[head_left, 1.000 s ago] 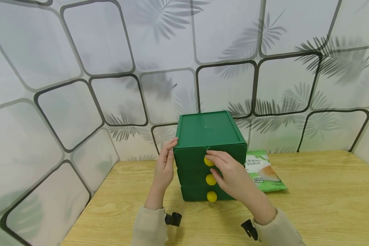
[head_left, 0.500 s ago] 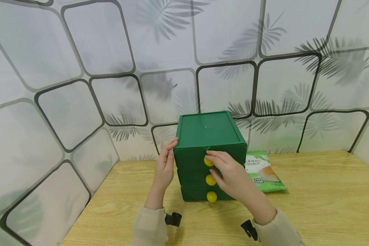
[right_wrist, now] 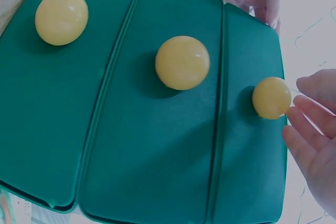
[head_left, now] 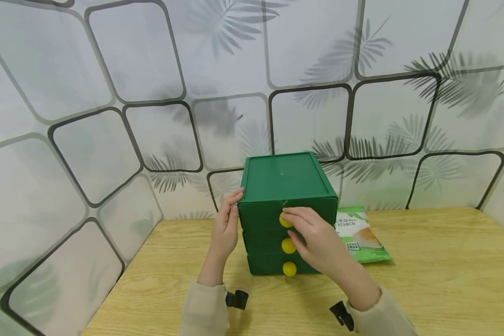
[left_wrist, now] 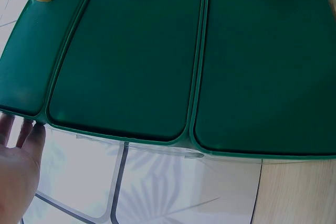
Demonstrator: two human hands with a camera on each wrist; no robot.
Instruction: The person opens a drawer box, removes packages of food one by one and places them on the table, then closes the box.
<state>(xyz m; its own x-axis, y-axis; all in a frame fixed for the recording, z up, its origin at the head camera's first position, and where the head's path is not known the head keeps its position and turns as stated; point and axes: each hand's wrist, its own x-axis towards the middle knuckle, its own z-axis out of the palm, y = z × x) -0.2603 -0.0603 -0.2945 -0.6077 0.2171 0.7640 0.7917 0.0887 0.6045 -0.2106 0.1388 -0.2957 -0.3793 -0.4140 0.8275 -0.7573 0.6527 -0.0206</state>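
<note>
A green three-drawer box (head_left: pixel 287 179) stands on the table, its drawer fronts flush. Each front carries a round yellow knob: the top one (head_left: pixel 285 220), the middle one (head_left: pixel 288 245) and the bottom one (head_left: pixel 290 269). My left hand (head_left: pixel 224 228) rests along the box's upper left side; in the left wrist view its fingers (left_wrist: pixel 34 137) reach that side near the top drawer. My right hand (head_left: pixel 319 238) is at the top knob, partly covering it. In the right wrist view, the fingertips are at the knob (right_wrist: pixel 271 98) and the thumb stands apart from it.
A green and white starch packet (head_left: pixel 359 235) lies on the wooden table (head_left: pixel 437 275), right of the box and partly behind it. Behind the table rises a patterned wall covering (head_left: pixel 231 130). Black straps (head_left: pixel 237 299) hang near both sleeves.
</note>
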